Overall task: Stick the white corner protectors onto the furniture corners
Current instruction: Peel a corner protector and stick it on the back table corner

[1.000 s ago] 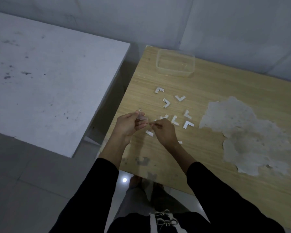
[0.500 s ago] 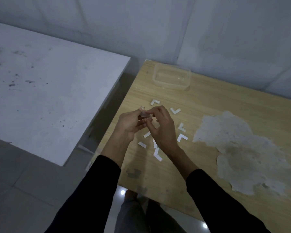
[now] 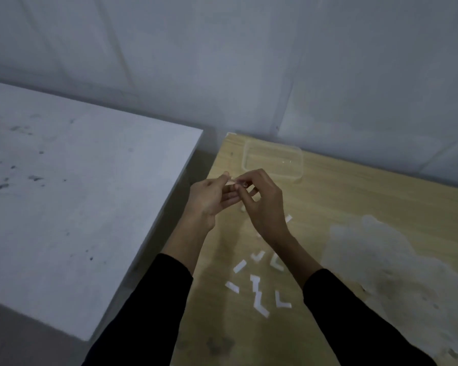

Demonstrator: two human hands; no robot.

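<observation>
Wooden tabletop (image 3: 341, 207) below you holds loose white corner protectors (image 3: 259, 286); your left hand (image 3: 209, 196) and right hand (image 3: 262, 199) pinch one small protector (image 3: 232, 183) together above it.

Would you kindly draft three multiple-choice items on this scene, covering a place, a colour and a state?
1. Where does the clear plastic container sit?
A. at the wooden table's far corner, near the wall
B. on the white table
C. on the floor

2. What colour are the person's sleeves?
A. white
B. black
C. red

3. What are the two hands doing?
A. resting flat on the table
B. lifting the container
C. pinching one small piece together above the table

Answers:
1 A: it stands by the wall on the wood.
2 B: both forearms are in black.
3 C: left hand and right hand meet fingertip to fingertip on a small piece.
</observation>
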